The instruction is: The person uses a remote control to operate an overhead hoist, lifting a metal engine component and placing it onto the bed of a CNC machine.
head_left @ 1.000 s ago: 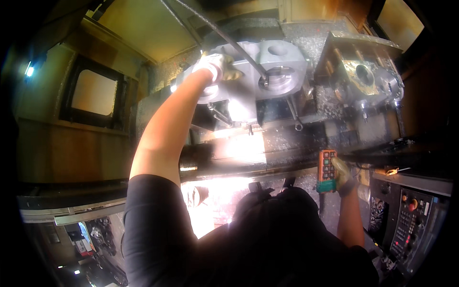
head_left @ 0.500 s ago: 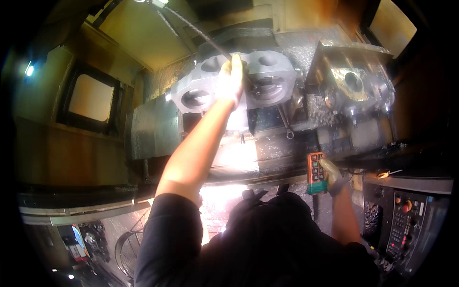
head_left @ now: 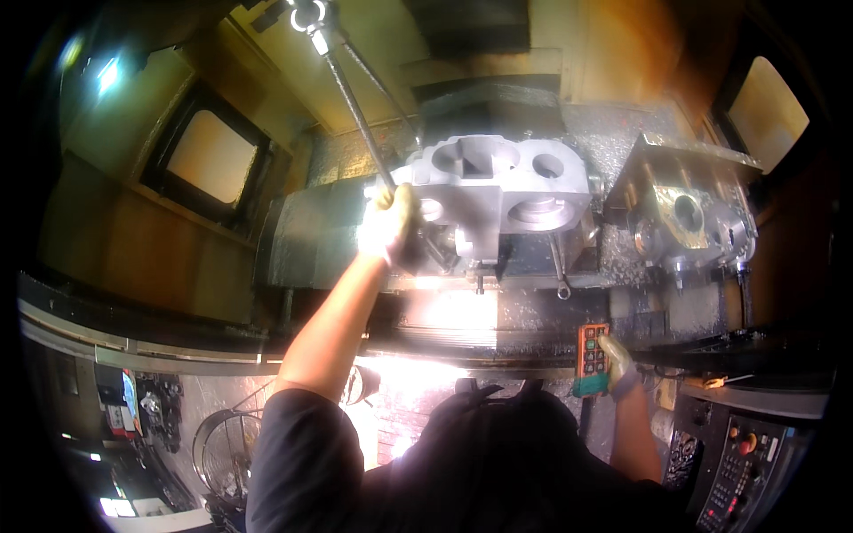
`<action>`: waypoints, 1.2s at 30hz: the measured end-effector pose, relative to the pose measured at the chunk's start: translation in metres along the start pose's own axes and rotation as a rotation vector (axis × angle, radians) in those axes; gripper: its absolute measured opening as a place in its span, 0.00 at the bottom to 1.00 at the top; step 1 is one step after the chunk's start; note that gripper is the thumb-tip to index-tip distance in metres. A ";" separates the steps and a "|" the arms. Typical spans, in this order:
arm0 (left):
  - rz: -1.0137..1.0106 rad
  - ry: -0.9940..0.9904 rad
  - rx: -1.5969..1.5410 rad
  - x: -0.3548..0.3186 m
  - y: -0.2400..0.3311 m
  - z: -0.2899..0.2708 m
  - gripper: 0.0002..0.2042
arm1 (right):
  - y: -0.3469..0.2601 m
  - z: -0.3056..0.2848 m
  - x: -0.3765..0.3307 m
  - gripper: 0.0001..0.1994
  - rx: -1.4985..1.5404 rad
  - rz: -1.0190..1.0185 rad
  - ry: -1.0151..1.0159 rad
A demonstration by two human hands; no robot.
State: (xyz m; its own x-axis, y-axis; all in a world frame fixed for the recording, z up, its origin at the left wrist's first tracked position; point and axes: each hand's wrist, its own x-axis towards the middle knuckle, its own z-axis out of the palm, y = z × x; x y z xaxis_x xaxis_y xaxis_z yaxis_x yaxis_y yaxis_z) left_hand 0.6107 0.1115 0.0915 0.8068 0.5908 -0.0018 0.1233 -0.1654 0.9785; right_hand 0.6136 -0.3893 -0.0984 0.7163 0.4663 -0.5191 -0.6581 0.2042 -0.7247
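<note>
My left hand (head_left: 388, 222), in a pale glove, is closed around a dark lifting sling leg (head_left: 360, 124), either chain or wire rope. The sling slants down from a bright metal hook fitting (head_left: 311, 22). Beside that hand is a large grey metal casting (head_left: 480, 204) with several round bores; its left end is partly hidden by the hand and washed out by glare. Lower right, my gloved right hand (head_left: 619, 364) holds an orange and green push-button remote control (head_left: 590, 360) upright, the thumb at its upper buttons.
A ring-ended wrench (head_left: 560, 271) projects below the casting's right side. Farther right, a second metal part (head_left: 689, 218) sits on a block fixture. The machine's front rail (head_left: 178, 360) crosses before me. A control panel (head_left: 742, 480) stands lower right, a round fan-like frame (head_left: 227, 453) lower left.
My left hand has moved left and nearer, from the casting's middle to its left end, still on the sling. The whole view has shifted, showing more of the hook. My right hand keeps the remote control.
</note>
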 end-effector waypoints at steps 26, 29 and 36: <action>0.017 -0.656 -0.648 0.249 0.155 -0.071 0.10 | 0.019 0.020 -0.066 0.18 -0.367 -0.245 0.213; -0.053 -0.530 -0.842 0.251 0.157 -0.077 0.07 | 0.022 0.019 -0.068 0.19 -0.191 -0.124 0.262; 0.233 -0.493 -0.416 0.257 0.154 -0.034 0.15 | 0.013 0.065 -0.069 0.16 -0.033 -0.071 0.176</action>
State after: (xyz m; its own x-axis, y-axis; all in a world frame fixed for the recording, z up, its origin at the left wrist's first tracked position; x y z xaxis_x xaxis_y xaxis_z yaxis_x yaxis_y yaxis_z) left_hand 0.8171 0.2647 0.2484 0.9664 0.1315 0.2210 -0.2379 0.1307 0.9625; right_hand 0.5407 -0.3626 -0.0421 0.7920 0.2930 -0.5356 -0.5987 0.2011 -0.7753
